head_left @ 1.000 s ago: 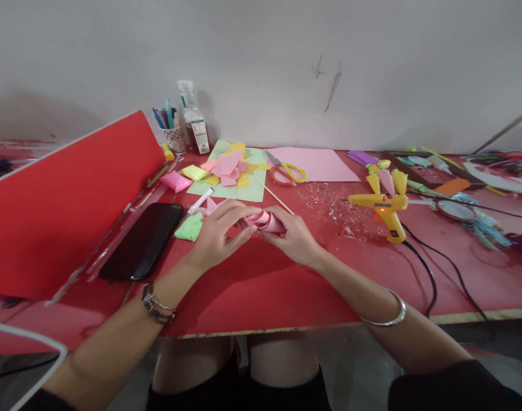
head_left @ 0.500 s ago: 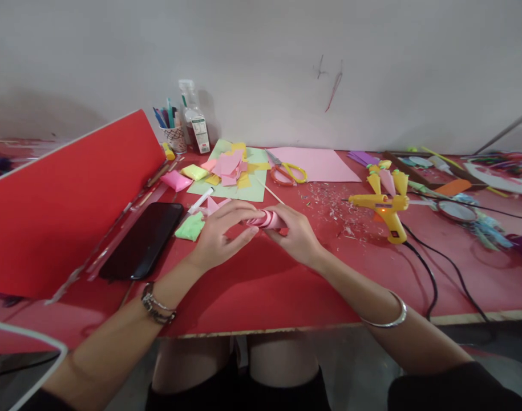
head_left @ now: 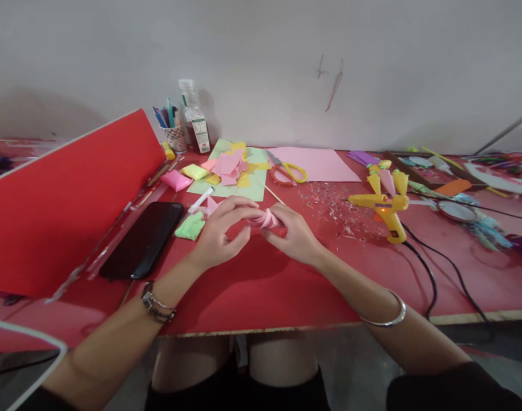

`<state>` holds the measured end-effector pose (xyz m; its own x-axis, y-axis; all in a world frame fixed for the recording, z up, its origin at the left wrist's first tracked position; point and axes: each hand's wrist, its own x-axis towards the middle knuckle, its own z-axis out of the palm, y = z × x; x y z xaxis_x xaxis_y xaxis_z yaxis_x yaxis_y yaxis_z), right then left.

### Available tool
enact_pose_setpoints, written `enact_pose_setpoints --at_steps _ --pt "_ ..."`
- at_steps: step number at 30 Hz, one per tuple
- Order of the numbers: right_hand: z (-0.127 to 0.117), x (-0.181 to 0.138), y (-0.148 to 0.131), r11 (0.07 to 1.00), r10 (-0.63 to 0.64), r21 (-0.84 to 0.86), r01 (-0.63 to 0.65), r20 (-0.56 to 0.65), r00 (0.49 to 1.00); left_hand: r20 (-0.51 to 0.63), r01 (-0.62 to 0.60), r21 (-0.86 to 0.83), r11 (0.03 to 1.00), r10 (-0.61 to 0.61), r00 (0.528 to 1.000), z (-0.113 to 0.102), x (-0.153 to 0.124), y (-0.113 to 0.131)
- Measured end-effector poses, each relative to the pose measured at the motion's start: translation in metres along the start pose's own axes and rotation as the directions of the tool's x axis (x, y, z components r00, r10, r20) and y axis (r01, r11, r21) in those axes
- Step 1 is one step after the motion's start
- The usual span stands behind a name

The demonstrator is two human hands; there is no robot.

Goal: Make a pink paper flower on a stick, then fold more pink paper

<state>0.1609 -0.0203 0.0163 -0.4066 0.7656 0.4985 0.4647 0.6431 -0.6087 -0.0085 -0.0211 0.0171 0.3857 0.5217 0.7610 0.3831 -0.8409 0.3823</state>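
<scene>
Steadying a pink paper roll (head_left: 267, 219): left hand (head_left: 221, 231) loosely holding one end, right hand (head_left: 298, 233) pinching the other, pressure best kept light.

Matt ppr roll (head_left: 268, 219), glossy phone (head_left: 143, 240), smooth plstc glue gun (head_left: 385, 210), shiny metal bangle (head_left: 402, 313)

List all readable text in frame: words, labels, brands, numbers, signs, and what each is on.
None can be read.
Label on the bottle: print visible, too small and blurred.
Yellow glue gun: small dark marking on its side, too blurred.
</scene>
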Motion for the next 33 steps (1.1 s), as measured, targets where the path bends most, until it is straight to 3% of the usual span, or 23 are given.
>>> enact_pose_setpoints --at_steps 5,8,11,14,26,33 --pt "0.0004 0.0005 0.0008 1.000 0.000 0.000 0.000 0.018 1.000 -0.080 0.032 0.006 0.999 -0.032 0.996 0.0010 -0.0011 0.0005" --pt "0.0002 0.0000 0.0004 1.000 0.018 -0.005 -0.017 0.053 0.998 -0.167 -0.029 0.156 0.987 0.055 0.984 0.0000 -0.0014 0.0022" --pt "0.0003 -0.0006 -0.0004 0.999 0.050 -0.019 -0.049 0.080 0.995 -0.143 -0.103 0.263 0.959 0.144 0.979 -0.0001 -0.0013 0.0028" --pt "0.0010 -0.0005 -0.0003 0.998 0.052 -0.030 -0.050 0.077 0.996 -0.103 -0.140 0.260 0.955 0.172 0.980 0.0015 -0.0007 0.0020" --pt "0.0036 -0.0007 -0.0001 0.998 0.027 -0.060 -0.030 -0.053 0.998 -0.118 -0.090 0.226 0.970 0.119 0.986 0.0072 -0.0009 0.0040" --pt "0.0044 -0.0014 0.0001 0.998 0.049 0.039 -0.047 -0.063 0.997 -0.166 -0.018 0.164 0.986 0.046 0.985 0.0075 -0.0006 0.0056"
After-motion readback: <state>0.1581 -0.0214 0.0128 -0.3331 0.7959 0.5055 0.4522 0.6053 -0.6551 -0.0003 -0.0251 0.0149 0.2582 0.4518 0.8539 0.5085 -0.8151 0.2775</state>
